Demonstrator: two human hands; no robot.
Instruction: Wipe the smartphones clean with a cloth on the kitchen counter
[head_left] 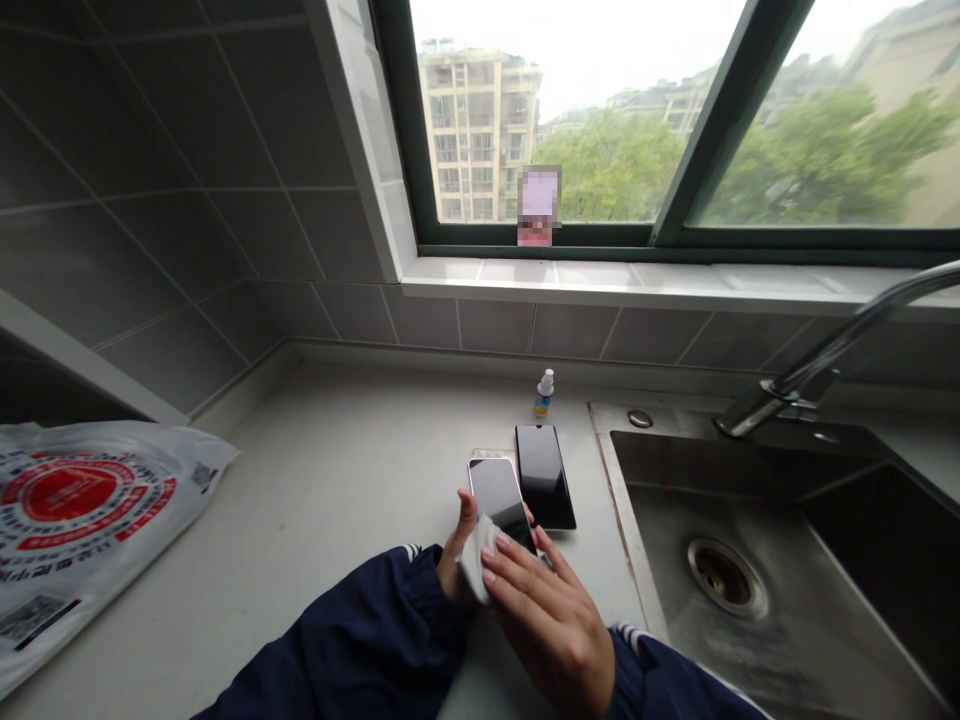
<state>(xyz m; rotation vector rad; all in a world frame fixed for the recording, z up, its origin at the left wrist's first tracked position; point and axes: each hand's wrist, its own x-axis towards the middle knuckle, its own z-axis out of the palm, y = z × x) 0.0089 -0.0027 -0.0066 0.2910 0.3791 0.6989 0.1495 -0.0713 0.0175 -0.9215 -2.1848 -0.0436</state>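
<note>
My left hand holds a smartphone with a dark screen and a pale frame, its thumb up along the left side and most of its fingers hidden underneath. A light grey cloth lies over the phone's lower end. My right hand presses the cloth against the screen with its fingers laid together. Just right of the held phone, a larger black phone or small tablet lies face up on the counter. A clear, flat item shows partly behind the held phone. Beyond them stands a small white-capped bottle.
A white plastic bag with red print lies on the countertop at left. To the right is a steel sink with a chrome faucet. A window sill runs along the back above grey tiles.
</note>
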